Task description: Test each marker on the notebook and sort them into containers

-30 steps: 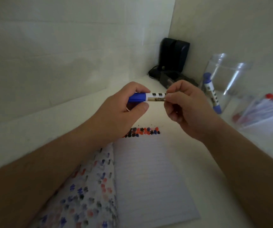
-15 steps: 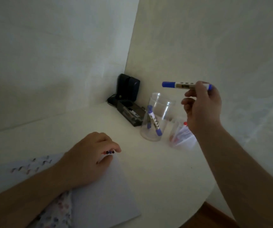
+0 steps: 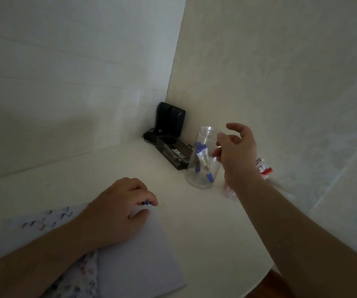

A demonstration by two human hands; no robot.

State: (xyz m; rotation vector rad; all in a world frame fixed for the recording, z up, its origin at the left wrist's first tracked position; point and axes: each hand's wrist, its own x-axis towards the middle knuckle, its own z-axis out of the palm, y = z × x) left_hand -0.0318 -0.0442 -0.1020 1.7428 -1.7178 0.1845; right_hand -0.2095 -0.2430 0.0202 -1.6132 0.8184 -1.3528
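A: Head view. Right hand (image 3: 236, 152) up beside the clear cup (image 3: 201, 162), fingers (image 3: 233, 126) spread loose, released, gripping nothing.

B: And in the cup?

A: Two blue markers (image 3: 203, 163) leaning inside, caps up, ends down near the cup's floor. Cup upright on the worktop (image 3: 205, 222), just in front of the black box (image 3: 172, 153) in the corner.

B: Left hand?

A: Left hand (image 3: 121, 209) down on the notebook (image 3: 138, 259), fingers curled under, resting on the page's top edge. Nothing plainly held. Small red and blue scribbles (image 3: 144, 203) peeking out just at the fingertips.

B: Rest of the notebook?

A: Open, lying flat at the near side of the worktop. Right page mostly blank and lined; left page covered with coloured marks, partly under the left forearm.

B: Anything behind the right wrist?

A: Red-capped markers (image 3: 263, 167) poking out past the wrist, in a second clear container (image 3: 230, 191), mostly hidden by the arm. Cannot tell how many.

B: Corner?

A: Dark upright device (image 3: 170, 120) against the wall join, cable (image 3: 149, 136) curling at its foot, touching the black box. Dim light throughout, cup edges a bit blurred.
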